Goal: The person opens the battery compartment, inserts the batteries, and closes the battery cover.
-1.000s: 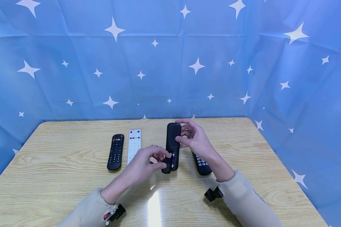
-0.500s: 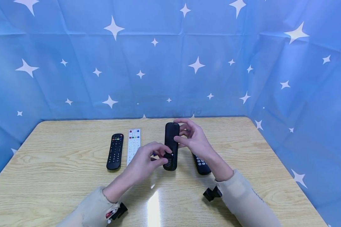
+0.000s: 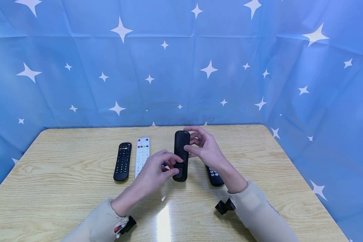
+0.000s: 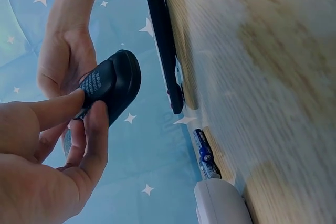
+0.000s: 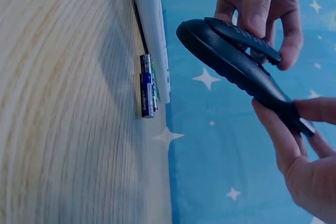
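A black remote control [image 3: 180,144] is held back side up above the table, its far end gripped by my right hand [image 3: 206,149] between thumb and fingers. My left hand [image 3: 157,168] pinches the remote's black battery cover [image 5: 247,38] by its edges. In the right wrist view the cover lies over the battery compartment at a slant, one end against the remote's back and the other raised. Small printed text shows on the cover in the left wrist view. The compartment's inside is hidden beneath it.
On the wooden table [image 3: 63,168] lie a black remote [image 3: 122,161] at left, a white remote [image 3: 143,151] beside it, and another black remote [image 3: 214,176] partly under my right arm. Loose batteries [image 5: 147,87] lie near the white remote. A blue star-patterned cloth [image 3: 169,84] hangs behind.
The battery cover has moved from the remote's left side onto its back, hiding the battery that showed in the compartment. The remote has shifted slightly left with my right hand.
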The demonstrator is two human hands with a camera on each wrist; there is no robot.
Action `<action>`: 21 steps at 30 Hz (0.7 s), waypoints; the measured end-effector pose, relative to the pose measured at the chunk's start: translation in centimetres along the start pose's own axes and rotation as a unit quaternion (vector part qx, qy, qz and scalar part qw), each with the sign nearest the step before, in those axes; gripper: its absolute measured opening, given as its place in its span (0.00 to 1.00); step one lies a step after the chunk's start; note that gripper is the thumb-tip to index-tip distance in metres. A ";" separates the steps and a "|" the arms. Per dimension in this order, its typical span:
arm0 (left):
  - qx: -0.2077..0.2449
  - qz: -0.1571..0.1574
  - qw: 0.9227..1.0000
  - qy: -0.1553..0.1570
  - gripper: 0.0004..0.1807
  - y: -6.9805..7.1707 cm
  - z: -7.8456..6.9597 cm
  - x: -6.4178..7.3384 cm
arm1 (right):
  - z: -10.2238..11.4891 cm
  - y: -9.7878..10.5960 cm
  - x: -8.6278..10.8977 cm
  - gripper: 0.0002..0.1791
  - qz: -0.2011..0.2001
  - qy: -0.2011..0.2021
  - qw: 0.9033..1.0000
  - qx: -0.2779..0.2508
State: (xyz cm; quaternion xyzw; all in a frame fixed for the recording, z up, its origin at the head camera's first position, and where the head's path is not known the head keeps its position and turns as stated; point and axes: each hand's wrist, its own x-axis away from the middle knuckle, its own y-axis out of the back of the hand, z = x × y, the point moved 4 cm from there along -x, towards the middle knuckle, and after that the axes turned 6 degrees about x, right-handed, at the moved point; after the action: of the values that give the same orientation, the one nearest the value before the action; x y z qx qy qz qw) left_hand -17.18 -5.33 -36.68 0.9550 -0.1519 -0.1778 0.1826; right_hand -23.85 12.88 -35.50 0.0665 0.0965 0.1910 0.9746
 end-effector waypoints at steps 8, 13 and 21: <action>-0.014 -0.014 1.000 -0.021 0.16 -0.1 0.0 -0.1 | 0.1 -0.1 0.0 0.31 0.000 0.001 1.000 -0.003; -0.013 -0.016 0.999 -0.031 0.16 -0.2 -0.1 0.0 | 0.0 0.0 0.0 0.31 -0.005 -0.002 1.000 -0.006; 0.000 -0.014 0.998 -0.058 0.15 -0.3 -0.5 0.1 | 0.0 0.3 0.0 0.31 -0.010 -0.004 1.000 0.001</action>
State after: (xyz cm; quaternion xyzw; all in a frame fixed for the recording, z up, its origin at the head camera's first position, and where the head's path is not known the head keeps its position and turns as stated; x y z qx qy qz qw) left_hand -16.80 -4.95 -36.41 0.9450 -0.1489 -0.2354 0.1712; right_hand -23.98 13.15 -35.43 0.0670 0.0931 0.1812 0.9767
